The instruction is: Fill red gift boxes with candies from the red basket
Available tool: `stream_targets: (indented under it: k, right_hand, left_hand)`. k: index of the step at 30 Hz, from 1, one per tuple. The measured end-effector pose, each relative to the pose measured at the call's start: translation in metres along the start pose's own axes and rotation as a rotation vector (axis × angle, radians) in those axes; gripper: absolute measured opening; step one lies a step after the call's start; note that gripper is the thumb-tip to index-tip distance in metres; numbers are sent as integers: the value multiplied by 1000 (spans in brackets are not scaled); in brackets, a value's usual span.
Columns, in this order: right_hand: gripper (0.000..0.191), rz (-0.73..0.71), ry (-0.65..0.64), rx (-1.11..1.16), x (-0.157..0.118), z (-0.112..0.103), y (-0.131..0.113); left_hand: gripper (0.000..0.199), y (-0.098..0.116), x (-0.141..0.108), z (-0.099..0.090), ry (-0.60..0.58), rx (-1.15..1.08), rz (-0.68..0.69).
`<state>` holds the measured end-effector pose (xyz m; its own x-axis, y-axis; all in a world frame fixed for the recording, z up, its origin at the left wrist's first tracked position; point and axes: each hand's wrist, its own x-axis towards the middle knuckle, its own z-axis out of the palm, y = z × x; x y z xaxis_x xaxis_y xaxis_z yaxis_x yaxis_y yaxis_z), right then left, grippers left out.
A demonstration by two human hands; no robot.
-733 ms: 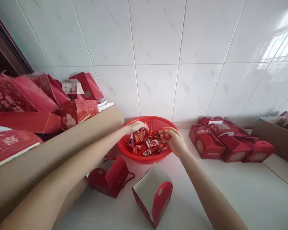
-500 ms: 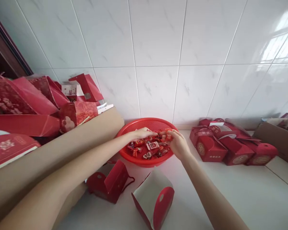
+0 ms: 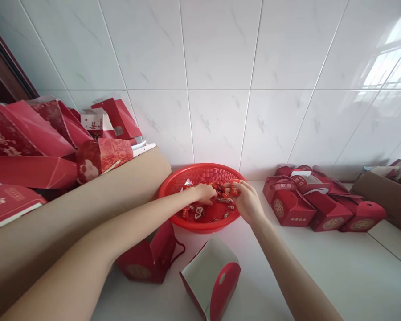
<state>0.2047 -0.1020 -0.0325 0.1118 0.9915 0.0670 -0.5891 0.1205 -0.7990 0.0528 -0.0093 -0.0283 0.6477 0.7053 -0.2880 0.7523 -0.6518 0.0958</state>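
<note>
The left hand [image 3: 206, 194] reaches into the red basket [image 3: 200, 228], its forearm slanting in from the table's near left, wrist bent and fingers pointing down among the wrapped sweets [image 3: 199, 211]; whether they are closed on one cannot be told. The right hand [image 3: 250, 201] is raised at the basket's right rim, thumb and fingers pinched on a small red packet [image 3: 234, 188].

The basket stands at the back edge of the white table [image 3: 341, 267]. Nearer the front edge, an open red box [image 3: 225, 285] shows its pale inside, and a corded red box [image 3: 150, 263] sits partly under the left forearm. A long carton [image 3: 147, 174] heaped with red boxes [image 3: 116, 118] lines the table's left side. Closed red boxes [image 3: 293, 207] cluster towards the back right corner, beside another carton [image 3: 382, 196]. Behind rises a white tiled wall [image 3: 217, 53], glossy with window light at right.
</note>
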Motion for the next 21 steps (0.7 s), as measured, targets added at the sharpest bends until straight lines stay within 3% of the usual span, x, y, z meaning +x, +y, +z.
stream_targets:
  k: [5,8,11,21]
  right_hand:
    - [18,3,-6,-3,-1,1,0]
    - [17,1,-5,-4,-2,1,0]
    - [16,-2,1,-6,-2,1,0]
    - [18,-4,2,-20,-2,0,0]
  left_hand:
    - [27,-39,-15,-18,-15,-140,-114]
    - [24,-51,-20,-22,-23,-195,-178]
    - [20,-56,-21,-23,-29,-211,-224]
    - [41,-61,-8,-15,4,-179,-239]
